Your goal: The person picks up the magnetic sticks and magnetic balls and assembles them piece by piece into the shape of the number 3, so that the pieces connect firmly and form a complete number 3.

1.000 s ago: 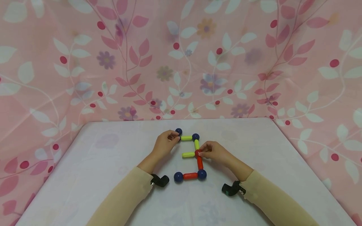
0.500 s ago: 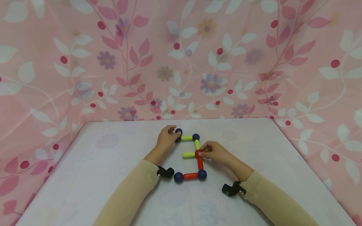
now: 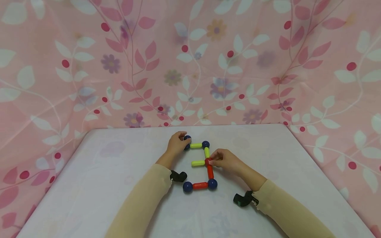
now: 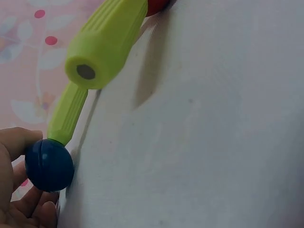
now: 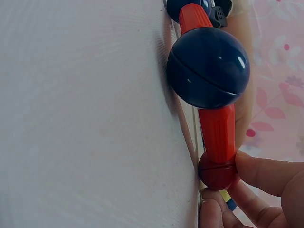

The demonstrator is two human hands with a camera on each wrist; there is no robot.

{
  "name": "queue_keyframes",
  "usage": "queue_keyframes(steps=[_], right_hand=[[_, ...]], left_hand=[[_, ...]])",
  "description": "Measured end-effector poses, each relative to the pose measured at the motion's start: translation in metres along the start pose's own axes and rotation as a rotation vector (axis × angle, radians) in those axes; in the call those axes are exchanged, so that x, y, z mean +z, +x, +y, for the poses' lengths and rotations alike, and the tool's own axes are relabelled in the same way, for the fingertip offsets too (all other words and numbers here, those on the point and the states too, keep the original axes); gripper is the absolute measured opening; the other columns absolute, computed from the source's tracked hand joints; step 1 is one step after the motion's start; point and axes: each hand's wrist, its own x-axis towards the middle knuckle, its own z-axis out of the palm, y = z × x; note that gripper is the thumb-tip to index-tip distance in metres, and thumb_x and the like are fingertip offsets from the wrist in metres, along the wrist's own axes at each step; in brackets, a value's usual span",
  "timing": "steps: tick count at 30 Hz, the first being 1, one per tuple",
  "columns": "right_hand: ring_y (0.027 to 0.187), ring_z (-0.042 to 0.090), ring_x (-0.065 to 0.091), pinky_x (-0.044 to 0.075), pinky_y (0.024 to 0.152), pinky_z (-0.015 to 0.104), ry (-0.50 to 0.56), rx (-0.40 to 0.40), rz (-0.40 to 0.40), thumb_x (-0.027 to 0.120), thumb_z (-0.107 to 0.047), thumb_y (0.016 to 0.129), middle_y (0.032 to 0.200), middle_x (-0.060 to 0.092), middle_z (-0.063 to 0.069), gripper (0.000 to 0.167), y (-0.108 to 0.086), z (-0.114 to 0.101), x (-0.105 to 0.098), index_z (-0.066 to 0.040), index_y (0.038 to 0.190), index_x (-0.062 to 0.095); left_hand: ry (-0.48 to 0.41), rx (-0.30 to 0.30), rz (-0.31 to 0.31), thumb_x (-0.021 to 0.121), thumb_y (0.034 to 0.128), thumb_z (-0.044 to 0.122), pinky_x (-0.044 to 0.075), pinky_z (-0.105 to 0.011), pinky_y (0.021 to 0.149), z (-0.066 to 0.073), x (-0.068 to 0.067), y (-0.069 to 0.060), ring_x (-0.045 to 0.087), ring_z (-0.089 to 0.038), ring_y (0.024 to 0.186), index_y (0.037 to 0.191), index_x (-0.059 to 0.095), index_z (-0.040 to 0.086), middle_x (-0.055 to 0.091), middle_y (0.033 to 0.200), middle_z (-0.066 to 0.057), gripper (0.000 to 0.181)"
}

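In the head view, magnetic rods and balls form a figure on the table. My left hand is at its far left corner, curled around two blue balls, a far one and a near one on a green rod. The left thumb touches the balls; the fingers lie behind, partly hidden. My right hand pinches the red ball at the middle joint. Another green rod points left from it, its end free. A red rod runs nearer to a blue ball.
At the near side, a red rod ends in a blue ball. One more blue ball marks the far right corner. The white-covered table meets a pink floral cloth behind. Each wrist wears a black camera.
My left hand has shifted slightly farther back, its fingers now behind the blue balls, and its forearm has swung right. The right hand and the figure stay nearly still.
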Motion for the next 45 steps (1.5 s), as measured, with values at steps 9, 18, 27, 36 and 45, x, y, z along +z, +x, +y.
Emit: queue_keyframes(steps=[9,18,27,36,45], right_hand=[[0.084,0.02,0.058,0.05,0.075,0.031,-0.012,-0.007,0.011,0.073,-0.017,0.093,0.093,0.067,0.003,0.019,-0.001,-0.001,0.0,-0.007,0.107,0.066],[0.084,0.02,0.057,0.049,0.074,0.031,-0.011,-0.008,0.009,0.073,-0.017,0.093,0.093,0.067,0.003,0.019,-0.002,-0.001,0.0,-0.007,0.107,0.066],[0.083,0.021,0.057,0.049,0.073,0.031,-0.015,-0.009,0.011,0.074,-0.017,0.092,0.093,0.067,0.004,0.02,-0.002,-0.001,0.001,-0.006,0.106,0.066],[0.083,0.021,0.057,0.049,0.073,0.031,-0.018,-0.006,0.012,0.074,-0.017,0.092,0.093,0.067,0.004,0.019,-0.003,-0.002,0.0,-0.006,0.106,0.066],[0.083,0.02,0.058,0.049,0.074,0.032,0.002,-0.011,0.002,0.074,-0.018,0.092,0.094,0.067,0.003,0.02,0.001,0.003,0.0,-0.007,0.107,0.066]], left_hand=[[0.002,-0.038,0.014,0.072,0.0924,0.024,0.048,-0.04,0.097,0.005,0.004,-0.002,0.057,-0.026,0.11,0.128,0.065,0.009,0.063,0.12,-0.012,0.039],[-0.015,-0.067,0.047,0.073,0.0915,0.025,0.05,-0.039,0.092,0.006,0.007,-0.004,0.057,-0.025,0.105,0.124,0.068,0.012,0.064,0.116,-0.01,0.035],[-0.042,-0.093,0.112,0.075,0.0905,0.024,0.051,-0.038,0.093,0.007,0.01,-0.003,0.06,-0.025,0.107,0.117,0.07,0.013,0.066,0.113,-0.01,0.029],[-0.041,-0.081,0.14,0.075,0.0908,0.022,0.051,-0.036,0.091,0.008,0.01,-0.003,0.059,-0.024,0.104,0.114,0.071,0.011,0.067,0.111,-0.009,0.026],[-0.163,-0.048,0.137,0.077,0.0898,0.025,0.053,-0.033,0.087,0.001,0.003,-0.003,0.058,-0.021,0.102,0.114,0.072,0.013,0.066,0.111,-0.006,0.028]])
